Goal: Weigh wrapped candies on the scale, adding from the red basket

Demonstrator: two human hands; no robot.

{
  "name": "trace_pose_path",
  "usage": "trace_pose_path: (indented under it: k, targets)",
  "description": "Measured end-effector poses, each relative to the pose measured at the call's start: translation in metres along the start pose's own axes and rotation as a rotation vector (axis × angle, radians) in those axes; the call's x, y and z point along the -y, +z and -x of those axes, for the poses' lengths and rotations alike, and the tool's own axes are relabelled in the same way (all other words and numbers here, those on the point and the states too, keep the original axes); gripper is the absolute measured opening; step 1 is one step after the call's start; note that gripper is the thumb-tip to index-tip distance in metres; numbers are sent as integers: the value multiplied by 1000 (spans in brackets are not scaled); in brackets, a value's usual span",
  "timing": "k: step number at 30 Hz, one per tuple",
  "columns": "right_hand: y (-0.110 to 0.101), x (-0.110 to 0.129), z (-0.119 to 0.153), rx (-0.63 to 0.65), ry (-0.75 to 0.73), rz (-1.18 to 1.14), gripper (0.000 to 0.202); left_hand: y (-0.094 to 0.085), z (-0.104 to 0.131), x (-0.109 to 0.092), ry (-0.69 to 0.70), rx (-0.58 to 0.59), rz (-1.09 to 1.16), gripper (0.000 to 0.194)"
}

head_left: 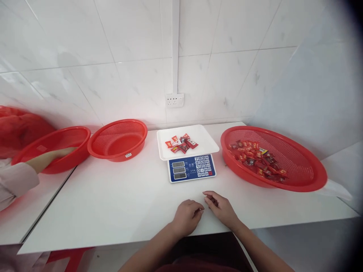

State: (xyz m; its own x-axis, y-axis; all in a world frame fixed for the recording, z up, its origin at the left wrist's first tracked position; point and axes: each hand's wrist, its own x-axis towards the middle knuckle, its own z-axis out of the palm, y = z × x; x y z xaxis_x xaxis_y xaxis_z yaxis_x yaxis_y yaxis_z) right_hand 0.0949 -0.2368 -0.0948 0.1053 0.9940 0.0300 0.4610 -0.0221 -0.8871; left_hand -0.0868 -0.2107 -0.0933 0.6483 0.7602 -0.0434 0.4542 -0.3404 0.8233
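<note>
I am having both hands in front of me, over the near part of a white rectangular table. My left hand is bending its fingers loosely, half open, and my right hand is curving in the same way, just beside it. Both are appearing unloaded, and I cannot tell whether they are touching the tabletop.

Ahead of them, a weighing scale with a blue keypad panel is standing; its display digits are too faint for me to read. On its shallow white tray, a small heap of red shiny wrapped packets is lying.

To the right, a wide round red plastic basket is holding many similar packets. To the left, a second round red basket is standing near the wall. Beyond it, a co-worker's forearm in a pale sleeve is extending into a third red basket, and a red plastic bag is sitting behind this one.
</note>
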Motion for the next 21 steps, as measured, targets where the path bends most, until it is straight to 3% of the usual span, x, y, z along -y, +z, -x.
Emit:
trace_pose_path:
  k: [5,11,14,17,21]
  targets:
    - [-2,-6,0,70,-75,-31,28,-3,4,-9,-28,-82,11,31]
    - [-7,-12,2,109,-153,-73,24,8,3,-13,-122,-202,36,26]
    - [-10,-14,3,151,-171,-87,24,3,-1,-19,-164,-252,34,22]
    - [-14,-13,4,194,-159,-115,23,-21,-11,-32,-145,-331,-42,22]
    - [-17,-13,4,239,-162,-139,21,-75,-41,-50,-95,-514,-192,23]
